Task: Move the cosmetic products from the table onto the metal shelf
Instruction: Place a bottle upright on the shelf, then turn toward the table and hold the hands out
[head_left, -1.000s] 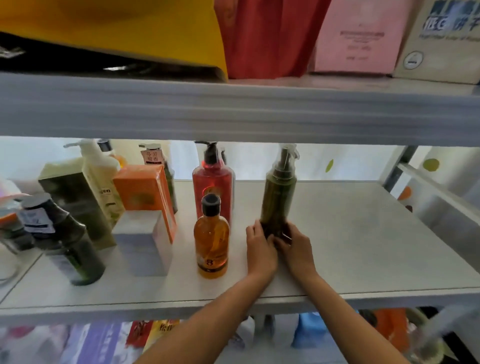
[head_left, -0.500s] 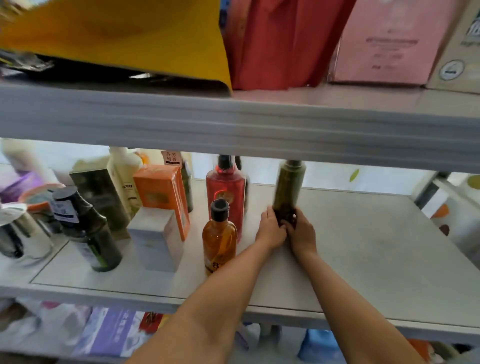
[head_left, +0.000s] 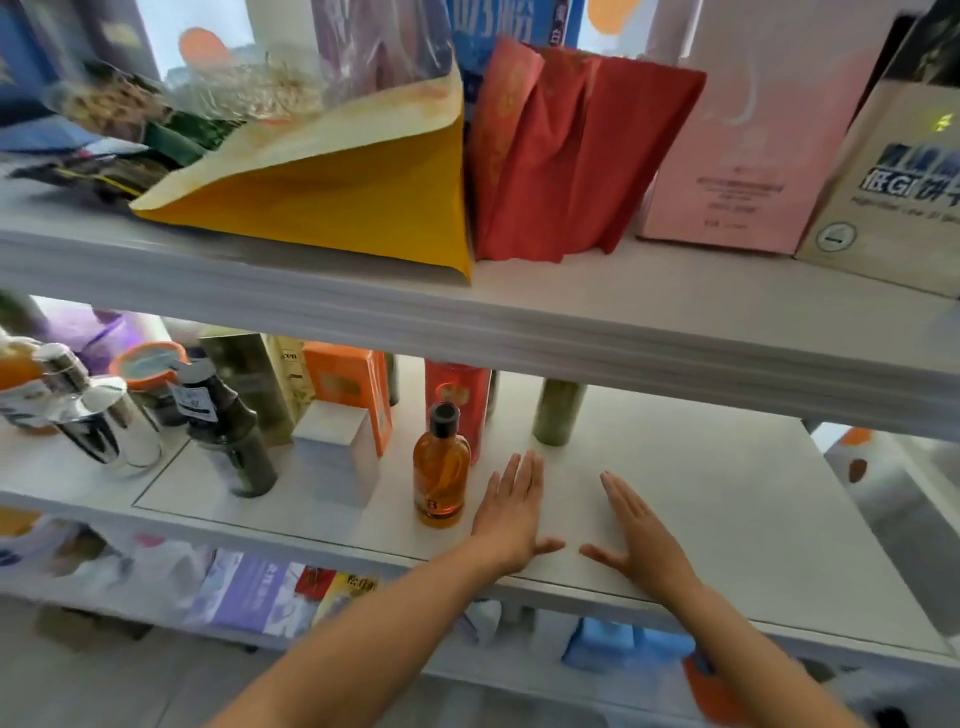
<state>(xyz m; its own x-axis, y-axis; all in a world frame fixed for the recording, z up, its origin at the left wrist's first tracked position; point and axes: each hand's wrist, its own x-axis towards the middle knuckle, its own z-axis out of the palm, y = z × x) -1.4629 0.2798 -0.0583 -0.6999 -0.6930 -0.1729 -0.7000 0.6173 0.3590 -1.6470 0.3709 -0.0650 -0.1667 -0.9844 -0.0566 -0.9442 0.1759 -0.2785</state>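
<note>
Green bottle (head_left: 557, 415) stands apart, beyond left hand (head_left: 511, 512) and right hand (head_left: 641, 535).

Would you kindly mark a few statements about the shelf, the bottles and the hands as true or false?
1. The left hand and the right hand are both open and hold nothing. True.
2. The green bottle lies on its side. False: it stands upright on the metal shelf.
3. The amber bottle stands just left of the left hand. True.
4. The right hand grips the green bottle. False: the hand is apart from it, nearer the shelf's front edge.
</note>
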